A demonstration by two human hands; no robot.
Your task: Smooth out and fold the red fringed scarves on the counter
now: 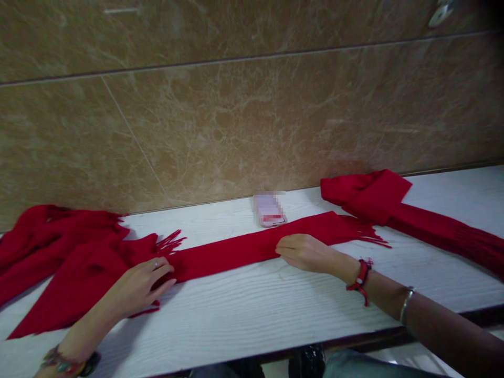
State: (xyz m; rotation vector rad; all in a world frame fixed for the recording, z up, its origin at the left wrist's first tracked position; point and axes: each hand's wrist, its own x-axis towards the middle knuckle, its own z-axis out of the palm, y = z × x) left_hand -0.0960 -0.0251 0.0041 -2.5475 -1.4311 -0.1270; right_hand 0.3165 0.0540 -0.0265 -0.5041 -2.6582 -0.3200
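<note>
At the far left, a loose red heap (59, 236) lies toward the tiled wall (236, 131), 1 corner of it pointing down the white tabletop (220, 315). The left hand (145, 283) reaches in beside it, fingers loosely bent, a narrow gap to the thumb; I can't tell from here whether they grip any cloth. That hand rests at the left end of the red strip (232, 252), which stretches rightward, laid flat, its long edges nearly straight, ending in a fringe (366, 231). Behind the strip, near the wall, sits a small pale pink item (263, 207), blurred over.

Further right, the right hand (307, 254) touches the strip near its front edge, fingers drawn close together — whether they pinch the fabric I can't tell. Beyond the fringe, a looped red cloth (366, 194) trails off toward the right.

A broad band of white runs between strip and dark front edge (362, 338), so there is room on the near side; behind, the space narrows to the wall.

Counting: 2 hands, 1 strip, 1 heap — its layers too tangled to number — 1 looped cloth, 1 pink item, 1 ring (156, 264), 1 silver bangle (407, 304).
</note>
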